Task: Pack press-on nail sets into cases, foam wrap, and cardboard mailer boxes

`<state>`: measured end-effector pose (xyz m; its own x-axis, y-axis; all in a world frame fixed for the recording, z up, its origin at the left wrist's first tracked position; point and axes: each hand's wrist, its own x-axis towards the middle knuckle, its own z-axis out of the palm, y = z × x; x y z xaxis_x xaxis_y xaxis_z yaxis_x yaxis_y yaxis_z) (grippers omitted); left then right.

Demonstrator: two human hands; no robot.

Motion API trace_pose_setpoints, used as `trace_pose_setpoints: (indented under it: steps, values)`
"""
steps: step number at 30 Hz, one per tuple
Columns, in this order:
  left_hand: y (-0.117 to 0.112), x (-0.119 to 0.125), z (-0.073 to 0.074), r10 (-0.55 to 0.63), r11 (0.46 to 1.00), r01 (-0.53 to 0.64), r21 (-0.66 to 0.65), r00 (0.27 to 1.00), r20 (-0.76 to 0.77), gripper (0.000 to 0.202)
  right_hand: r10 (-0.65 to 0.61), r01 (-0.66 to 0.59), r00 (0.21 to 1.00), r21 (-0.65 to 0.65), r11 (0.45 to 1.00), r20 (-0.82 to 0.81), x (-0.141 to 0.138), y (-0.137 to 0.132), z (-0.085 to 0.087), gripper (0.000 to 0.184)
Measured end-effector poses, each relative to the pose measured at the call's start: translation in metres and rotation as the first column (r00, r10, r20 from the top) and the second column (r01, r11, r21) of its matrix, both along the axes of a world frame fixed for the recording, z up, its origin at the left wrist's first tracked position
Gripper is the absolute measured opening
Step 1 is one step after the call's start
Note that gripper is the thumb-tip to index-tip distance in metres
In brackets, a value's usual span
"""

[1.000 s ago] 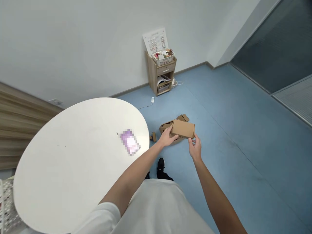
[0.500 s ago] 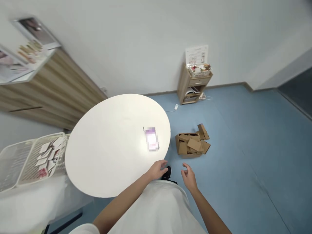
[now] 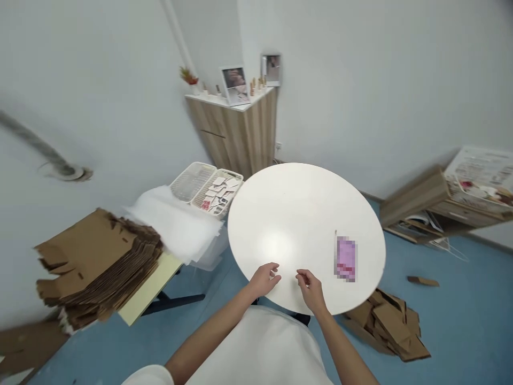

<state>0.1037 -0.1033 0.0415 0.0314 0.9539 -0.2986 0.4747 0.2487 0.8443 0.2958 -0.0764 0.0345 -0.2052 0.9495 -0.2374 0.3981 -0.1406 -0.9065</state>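
My left hand (image 3: pixel 263 280) hovers over the near edge of a round white table (image 3: pixel 296 214), its fingers loosely bent and apart, holding nothing. To its right, my right hand (image 3: pixel 312 291) is also above the near edge, with fingers curled and a gap to the thumb; nothing shows in it. On the tabletop, right of my right hand, lies a flat rectangular purple item (image 3: pixel 346 256). It is blurred into blocks, so its kind cannot be told.
Left of the table are white baskets (image 3: pixel 229 172) with small cards, white foam sheets (image 3: pixel 176 224) and a stack of flat cardboard (image 3: pixel 92 246). Small cardboard boxes (image 3: pixel 395 323) fill a carton on the floor at right. A cabinet (image 3: pixel 256 128) and a shelf unit (image 3: pixel 425 195) stand by the walls.
My view has swung left, bringing the cardboard stack and foam sheets into sight. Both empty hands now appear over the table's near edge; my right hand was over the floor before.
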Motion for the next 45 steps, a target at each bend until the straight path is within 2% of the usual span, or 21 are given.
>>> trace_pose_setpoints:
  steps: [4, 7, 11, 15, 18, 21, 25, 28, 33, 40, 45]
  values:
    - [-0.017, -0.062, 0.000, 0.205, 0.979, -0.204, -0.025, 0.978, 0.029, 0.038, 0.142, -0.145, 0.988, -0.043, 0.989, -0.057, -0.079, 0.005, 0.000, 0.034]
    - [-0.027, -0.097, -0.001, 0.315, 0.948, -0.312, -0.067, 0.948, 0.033, 0.040, 0.251, -0.256, 0.965, -0.076, 0.964, -0.078, -0.119, 0.008, 0.001, 0.035]
    - [-0.032, -0.134, -0.005, 0.386, 0.904, -0.381, -0.197, 0.923, -0.014, 0.051, 0.357, -0.367, 0.930, -0.168, 0.915, -0.088, -0.147, 0.020, 0.002, 0.035]
    - [-0.033, -0.165, -0.004, 0.351, 0.874, -0.363, -0.322, 0.931, -0.097, 0.064, 0.401, -0.417, 0.909, -0.289, 0.862, -0.116, -0.166, 0.043, -0.003, 0.037]
    - [-0.032, -0.185, 0.005, 0.315, 0.886, -0.330, -0.326, 0.944, -0.100, 0.066, 0.408, -0.434, 0.901, -0.326, 0.840, -0.147, -0.185, 0.061, -0.007, 0.036]
    - [-0.026, -0.203, 0.014, 0.368, 0.885, -0.381, -0.267, 0.924, -0.099, 0.063, 0.423, -0.455, 0.890, -0.291, 0.842, -0.170, -0.209, 0.077, -0.007, 0.032]
    - [-0.004, -0.229, 0.018, 0.481, 0.861, -0.494, -0.125, 0.868, -0.121, 0.057, 0.448, -0.491, 0.869, -0.263, 0.831, -0.209, -0.244, 0.095, 0.006, 0.030]
    - [0.021, -0.256, 0.020, 0.538, 0.840, -0.543, -0.021, 0.836, -0.108, 0.048, 0.423, -0.471, 0.877, -0.234, 0.851, -0.227, -0.273, 0.109, 0.014, 0.029]
    - [0.071, -0.307, 0.016, 0.578, 0.816, -0.576, 0.052, 0.809, -0.112, 0.042, 0.350, -0.408, 0.902, -0.238, 0.881, -0.252, -0.324, 0.129, 0.013, 0.030]
    - [0.143, -0.363, -0.018, 0.520, 0.852, -0.523, -0.023, 0.851, -0.079, 0.046, 0.283, -0.320, 0.946, -0.324, 0.890, -0.159, -0.397, 0.160, -0.004, 0.043]
    - [0.171, -0.379, -0.044, 0.455, 0.883, -0.464, -0.071, 0.883, -0.112, 0.052, 0.144, -0.216, 0.966, -0.362, 0.907, -0.216, -0.435, 0.182, -0.021, 0.046]
